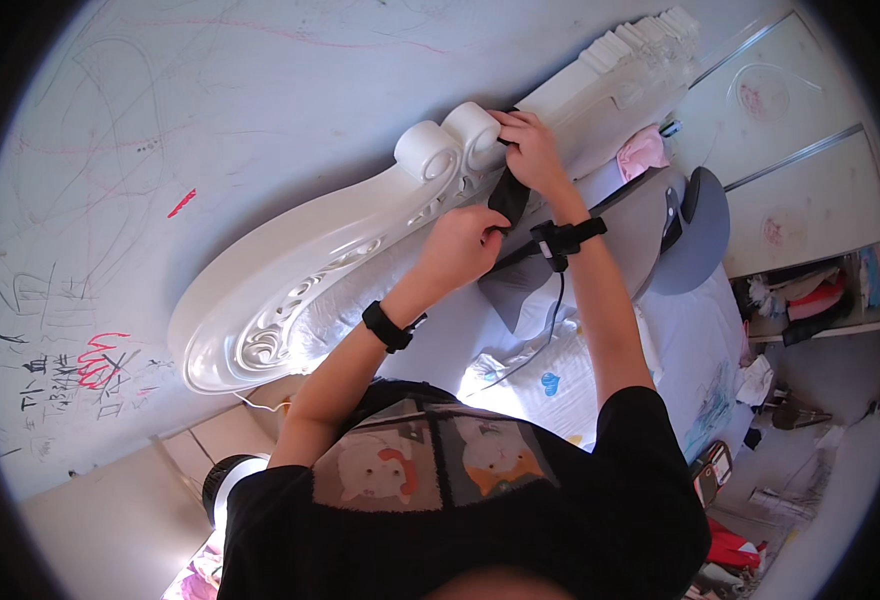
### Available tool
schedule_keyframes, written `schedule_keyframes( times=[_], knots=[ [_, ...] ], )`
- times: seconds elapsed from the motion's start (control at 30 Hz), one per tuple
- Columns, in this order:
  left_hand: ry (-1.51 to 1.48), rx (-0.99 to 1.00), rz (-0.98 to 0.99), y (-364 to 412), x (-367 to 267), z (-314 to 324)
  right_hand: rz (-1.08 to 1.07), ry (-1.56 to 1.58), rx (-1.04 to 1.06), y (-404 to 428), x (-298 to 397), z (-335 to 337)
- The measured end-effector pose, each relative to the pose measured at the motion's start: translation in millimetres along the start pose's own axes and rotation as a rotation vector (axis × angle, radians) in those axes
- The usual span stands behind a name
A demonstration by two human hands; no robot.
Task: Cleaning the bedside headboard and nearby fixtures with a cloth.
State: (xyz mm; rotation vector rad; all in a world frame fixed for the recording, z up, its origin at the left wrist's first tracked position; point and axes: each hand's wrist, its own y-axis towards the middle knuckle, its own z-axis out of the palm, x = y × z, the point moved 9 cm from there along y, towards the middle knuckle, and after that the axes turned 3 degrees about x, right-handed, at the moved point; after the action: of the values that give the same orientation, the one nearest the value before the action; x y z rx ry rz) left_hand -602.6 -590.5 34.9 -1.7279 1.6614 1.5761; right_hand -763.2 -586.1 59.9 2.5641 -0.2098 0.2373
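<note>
My left hand [461, 251] pinches the lower end of a black cloth strip [510, 199] in front of a white carved headboard [260, 247]. Higher up, my right hand [534, 154] grips the strip's upper end, with its fingertips against the headboard's scroll ornament [474, 135]. Between the two hands the strip hangs fairly taut. Just below and to the right are grey fabric [515, 289], a grey curved brim [627, 240] and a blue-grey brim [699, 240], which look like sun hats. Whether the strip joins them cannot be told.
A white patterned cloth [552, 367] lies on the bed sheet [691, 337]. Pink cloth [642, 152] sits by the headboard's far end. A scribbled wall [110, 150] rises behind. Right are a cabinet [785, 172] and an open shelf of clothes [815, 300]; a lit lamp [237, 480] stands lower left.
</note>
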Motion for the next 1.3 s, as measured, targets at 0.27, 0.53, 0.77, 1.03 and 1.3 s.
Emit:
schedule_keyframes(
  times=[0.27,0.53,0.77,1.03,1.3],
  knots=[
    [-0.012,0.084,-0.085,-9.1,-3.3,1.8,0.083,0.096,-0.307,-31.0,21.0,-15.2],
    [0.012,0.134,-0.130,-26.8,-11.1,-4.8,0.282,-0.114,-0.332,-52.8,51.6,-4.3],
    [0.093,0.130,-0.173,-57.6,-15.5,-32.6,0.291,0.009,-0.330,-62.1,88.2,0.3],
    [0.079,0.098,-0.208,-75.0,-33.9,-50.6,0.152,0.566,-0.399,-70.8,109.7,-16.4],
    [-0.015,-0.019,-0.277,-109.9,-39.2,-91.9,0.607,1.424,-0.368,-118.2,91.7,14.7]
  ],
)
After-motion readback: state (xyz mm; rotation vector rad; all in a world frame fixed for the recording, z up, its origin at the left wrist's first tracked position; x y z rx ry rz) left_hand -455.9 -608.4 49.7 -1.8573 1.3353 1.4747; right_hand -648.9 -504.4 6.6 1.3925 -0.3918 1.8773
